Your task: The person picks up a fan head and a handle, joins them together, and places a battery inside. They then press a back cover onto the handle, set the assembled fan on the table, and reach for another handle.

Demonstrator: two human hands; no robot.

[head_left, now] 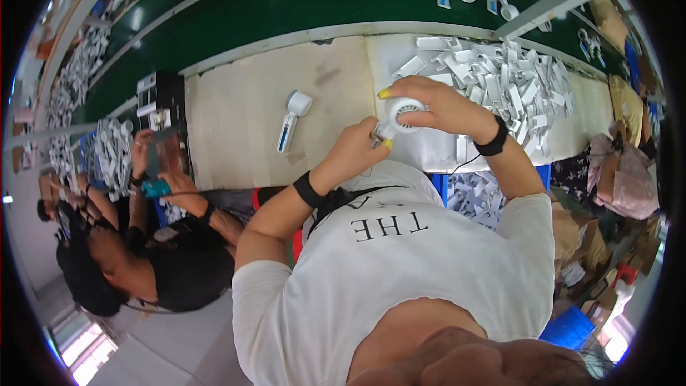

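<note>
A small white handheld fan (406,116) with a round slotted grille is between my two hands, close to my body at the table's front edge. The fingers of my right hand (439,104) wrap round its round head from the right. On the other side, my left hand (352,147) grips the fan's narrower white end, and its fingers hide much of that part. A second white fan (288,129) with a blue strip on its handle lies on the table to the left, apart from both hands.
White plastic housings (511,86) are heaped on the table (236,114) at the right. More white parts (473,197) fill a blue bin below. Beyond runs a green conveyor belt (300,0) carrying several fans. At the left, a co-worker (179,264) holds a teal tool (156,187).
</note>
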